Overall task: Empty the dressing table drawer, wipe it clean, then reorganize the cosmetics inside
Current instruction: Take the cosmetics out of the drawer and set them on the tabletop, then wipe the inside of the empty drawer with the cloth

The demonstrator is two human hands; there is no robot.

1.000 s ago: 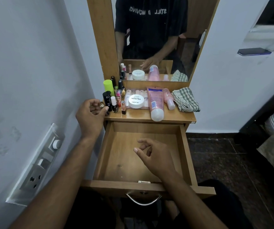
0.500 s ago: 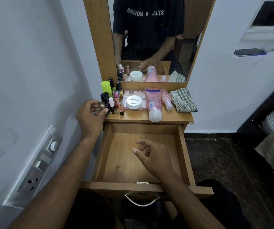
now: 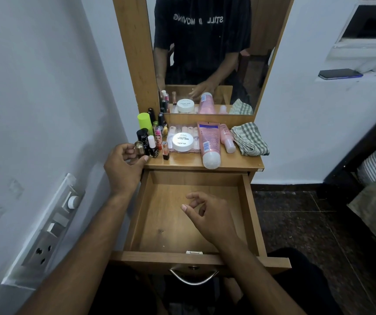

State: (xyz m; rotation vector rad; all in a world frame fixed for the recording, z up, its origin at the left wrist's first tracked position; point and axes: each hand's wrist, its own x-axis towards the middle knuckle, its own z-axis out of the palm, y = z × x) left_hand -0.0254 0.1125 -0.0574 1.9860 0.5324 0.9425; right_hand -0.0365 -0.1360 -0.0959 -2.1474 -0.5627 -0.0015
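The left hand (image 3: 123, 165) pinches a small gold-topped bottle (image 3: 139, 148) at the left edge of the table top (image 3: 182, 163). The right hand (image 3: 207, 218) hangs over the open drawer (image 3: 248, 201), fingers loosely curled, holding nothing. Just right of the left hand stand little cosmetics (image 3: 153, 142). Further right lie a white jar (image 3: 182, 142), a pink tube (image 3: 208, 144) and a checked cloth (image 3: 249, 138).

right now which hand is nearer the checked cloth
Right. The right hand hovers over the open drawer, below and left of the checked cloth; the left hand is at the tabletop's far-left edge, holding a gold-capped bottle.
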